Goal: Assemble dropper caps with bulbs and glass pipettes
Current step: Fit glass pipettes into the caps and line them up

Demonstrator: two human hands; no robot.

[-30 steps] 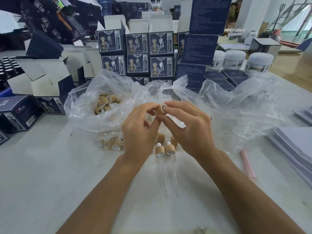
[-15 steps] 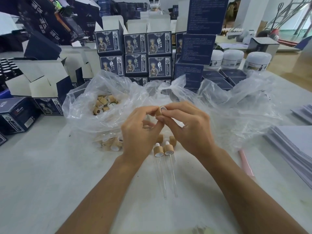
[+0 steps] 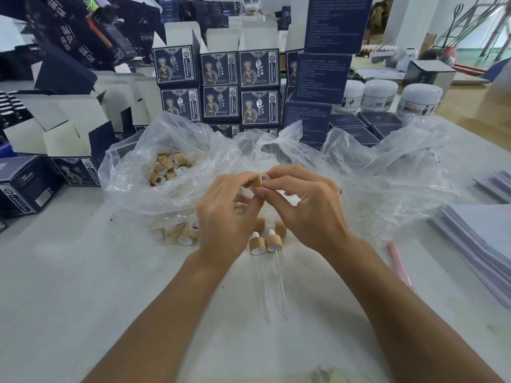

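Note:
A small wooden dropper cap [image 3: 259,180] with a white inside is held above the table between both hands. My left hand [image 3: 225,214] pinches it from the left, my right hand [image 3: 305,205] from the right. Below them two assembled droppers [image 3: 265,246] lie side by side, glass pipettes [image 3: 272,288] pointing toward me. Loose wooden caps [image 3: 179,230] lie on the table under the plastic. More caps [image 3: 166,168] fill a clear plastic bag [image 3: 154,194]. Whether a bulb sits in the held cap is hidden by my fingers.
Dark blue printed boxes [image 3: 218,87] are stacked behind the bag, with open cartons [image 3: 63,128] at left and white jars [image 3: 378,95] at back right. A stack of white sheets [image 3: 481,244] lies at right, a pink stick [image 3: 398,261] beside it.
Both hands have kept the cap between them; the fingers have shifted slightly around it. The droppers on the table have not moved.

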